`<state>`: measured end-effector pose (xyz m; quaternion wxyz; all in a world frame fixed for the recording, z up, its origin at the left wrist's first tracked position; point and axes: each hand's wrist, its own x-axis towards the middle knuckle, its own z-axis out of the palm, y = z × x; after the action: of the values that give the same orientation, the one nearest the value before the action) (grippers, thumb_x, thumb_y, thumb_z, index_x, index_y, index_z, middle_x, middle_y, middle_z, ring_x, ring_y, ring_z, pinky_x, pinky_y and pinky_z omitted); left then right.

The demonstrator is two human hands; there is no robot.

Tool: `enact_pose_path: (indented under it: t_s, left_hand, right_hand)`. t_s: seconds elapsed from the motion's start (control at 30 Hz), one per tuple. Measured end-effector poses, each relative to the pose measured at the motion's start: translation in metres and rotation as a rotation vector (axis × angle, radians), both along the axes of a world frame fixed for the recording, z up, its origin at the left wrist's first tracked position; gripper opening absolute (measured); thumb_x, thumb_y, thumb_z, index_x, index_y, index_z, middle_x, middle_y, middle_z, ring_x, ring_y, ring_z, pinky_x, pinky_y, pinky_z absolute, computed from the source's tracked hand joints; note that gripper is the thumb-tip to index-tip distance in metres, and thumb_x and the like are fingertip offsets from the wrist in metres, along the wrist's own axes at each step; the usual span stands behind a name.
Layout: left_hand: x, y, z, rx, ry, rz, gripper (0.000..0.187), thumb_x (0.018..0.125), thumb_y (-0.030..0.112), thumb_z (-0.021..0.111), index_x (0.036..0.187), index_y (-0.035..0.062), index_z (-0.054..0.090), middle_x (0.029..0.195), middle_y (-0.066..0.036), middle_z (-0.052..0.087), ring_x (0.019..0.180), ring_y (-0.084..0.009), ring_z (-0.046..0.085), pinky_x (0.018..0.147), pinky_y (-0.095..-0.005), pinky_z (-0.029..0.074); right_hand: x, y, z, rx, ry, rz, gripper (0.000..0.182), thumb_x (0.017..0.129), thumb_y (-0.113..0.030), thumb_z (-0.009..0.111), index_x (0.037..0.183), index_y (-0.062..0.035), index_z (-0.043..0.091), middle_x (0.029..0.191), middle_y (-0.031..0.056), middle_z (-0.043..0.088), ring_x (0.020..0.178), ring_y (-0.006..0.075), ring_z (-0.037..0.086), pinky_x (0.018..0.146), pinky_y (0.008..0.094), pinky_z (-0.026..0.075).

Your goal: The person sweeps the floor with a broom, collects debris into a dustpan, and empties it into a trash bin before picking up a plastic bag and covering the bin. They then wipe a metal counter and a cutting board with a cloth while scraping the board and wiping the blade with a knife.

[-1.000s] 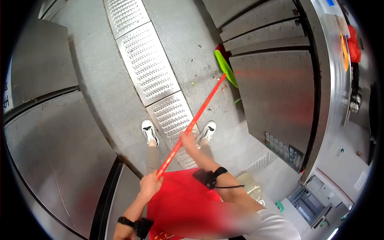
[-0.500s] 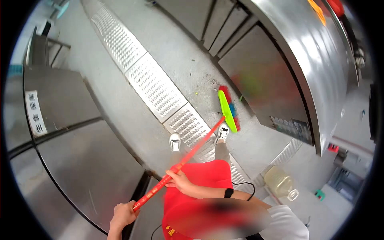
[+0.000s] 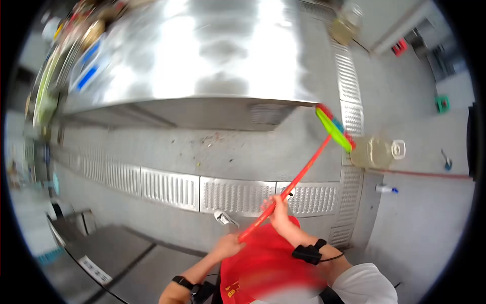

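Broom (image 3: 308,164), red-handled, slants across the front of the person before me: the left hand (image 3: 228,247) is clamped round its upper end, and the right hand (image 3: 280,213) clasps it farther down. Beyond the right hand, off to its right, is the green, red-and-blue-bristled head (image 3: 333,129), just beside a clear jug (image 3: 372,152). Ahead of the left hand, debris (image 3: 209,145) dots the grey floor (image 3: 273,158).

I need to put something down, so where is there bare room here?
The steel counter looks bare across its middle; its left end is crowded with blurred items. Open floor lies between counter, drain grating and broom head, right of the scattered debris. It looks tight between broom head and jug.
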<state>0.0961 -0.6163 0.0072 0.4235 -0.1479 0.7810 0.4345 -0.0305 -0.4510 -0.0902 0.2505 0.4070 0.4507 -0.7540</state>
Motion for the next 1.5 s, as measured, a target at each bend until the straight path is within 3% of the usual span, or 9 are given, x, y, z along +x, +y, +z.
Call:
enact_pose_path:
  t_s: [0.17, 0.27, 0.43, 0.7, 0.83, 0.97, 1.13, 1.3, 1.5]
  left_hand:
    - [-0.167, 0.170, -0.001, 0.092, 0.072, -0.230, 0.057, 0.083, 0.050, 0.055, 0.116, 0.0037, 0.052, 0.100, -0.023, 0.061, 0.095, -0.0401, 0.058, 0.077, -0.0434, 0.048]
    - [-0.288, 0.211, 0.084, -0.084, 0.370, -0.266, 0.046, 0.081, 0.036, 0.061, 0.115, 0.0054, 0.052, 0.107, -0.017, 0.059, 0.090, -0.0315, 0.060, 0.074, -0.0393, 0.048]
    - [-0.464, 0.154, 0.164, -0.427, 1.047, -0.180, 0.036, 0.074, 0.001, 0.065, 0.108, 0.0006, 0.054, 0.106, -0.015, 0.055, 0.097, -0.0301, 0.054, 0.086, -0.0367, 0.043]
    - [-0.681, 0.031, 0.095, -1.152, 0.982, -0.186, 0.050, 0.085, 0.033, 0.061, 0.119, -0.0007, 0.048, 0.118, -0.020, 0.049, 0.108, -0.0342, 0.047, 0.092, -0.0421, 0.038]
    - [-0.737, 0.013, 0.080, -0.778, 0.552, 0.034, 0.054, 0.086, 0.034, 0.060, 0.123, -0.0023, 0.045, 0.116, -0.018, 0.050, 0.100, -0.0290, 0.051, 0.087, -0.0383, 0.041]
    - [-0.739, 0.041, 0.065, -0.918, 0.629, 0.146, 0.052, 0.087, 0.029, 0.058, 0.126, -0.0024, 0.043, 0.115, -0.016, 0.050, 0.095, -0.0262, 0.052, 0.084, -0.0364, 0.042]
    - [-0.734, 0.033, 0.067, -0.833, 0.480, 0.333, 0.059, 0.087, 0.026, 0.056, 0.136, 0.0002, 0.036, 0.134, -0.015, 0.041, 0.117, -0.0274, 0.043, 0.097, -0.0364, 0.037]
    - [-0.745, 0.058, 0.071, -1.070, 0.314, 0.230, 0.058, 0.089, 0.031, 0.047, 0.138, 0.0016, 0.035, 0.134, -0.016, 0.043, 0.121, -0.0284, 0.041, 0.099, -0.0407, 0.033]
    - [-0.773, 0.075, 0.066, -1.099, 0.100, 0.655, 0.044, 0.088, 0.034, 0.042, 0.118, 0.0031, 0.054, 0.109, -0.011, 0.052, 0.107, -0.0222, 0.048, 0.089, -0.0400, 0.038]
  right_hand:
    - [-0.134, 0.162, 0.003, -0.018, -0.053, -0.029, 0.018, 0.091, -0.026, 0.050, 0.103, -0.0170, 0.040, 0.069, 0.0012, 0.050, 0.062, 0.0183, 0.056, 0.052, 0.0341, 0.049]
    - [-0.174, 0.272, -0.018, 0.432, 0.077, 0.193, 0.019, 0.089, -0.023, 0.051, 0.103, -0.0113, 0.049, 0.070, 0.0064, 0.054, 0.062, 0.0218, 0.057, 0.056, 0.0374, 0.049]
    - [-0.181, 0.380, -0.052, 0.981, 0.486, 0.435, 0.034, 0.085, -0.018, 0.053, 0.117, -0.0076, 0.051, 0.081, 0.0196, 0.061, 0.073, 0.0367, 0.061, 0.065, 0.0424, 0.048]
    - [-0.343, 0.495, -0.058, 0.999, 0.497, 0.849, 0.045, 0.085, -0.023, 0.055, 0.130, -0.0191, 0.044, 0.073, 0.0236, 0.060, 0.069, 0.0428, 0.058, 0.062, 0.0479, 0.047]
    - [-0.443, 0.540, -0.044, 1.035, 0.469, 1.140, 0.049, 0.085, -0.027, 0.056, 0.132, -0.0264, 0.043, 0.071, 0.0195, 0.061, 0.064, 0.0390, 0.059, 0.059, 0.0482, 0.048]
    - [-0.515, 0.564, -0.077, 0.940, 0.514, 1.288, 0.049, 0.084, -0.026, 0.057, 0.132, -0.0313, 0.043, 0.070, 0.0152, 0.062, 0.064, 0.0357, 0.060, 0.058, 0.0450, 0.049]
    - [-0.588, 0.584, -0.123, 0.806, 0.463, 1.325, 0.049, 0.084, -0.025, 0.057, 0.131, -0.0290, 0.045, 0.073, 0.0146, 0.062, 0.066, 0.0342, 0.060, 0.060, 0.0429, 0.049]
    - [-0.646, 0.611, -0.181, 0.582, 0.401, 1.064, 0.051, 0.082, -0.015, 0.060, 0.130, -0.0219, 0.047, 0.089, 0.0147, 0.064, 0.073, 0.0346, 0.062, 0.063, 0.0411, 0.050]
    - [-0.683, 0.592, -0.227, 0.495, 0.193, 0.814, 0.051, 0.083, -0.012, 0.062, 0.131, -0.0185, 0.046, 0.092, 0.0162, 0.064, 0.077, 0.0350, 0.062, 0.064, 0.0401, 0.050]
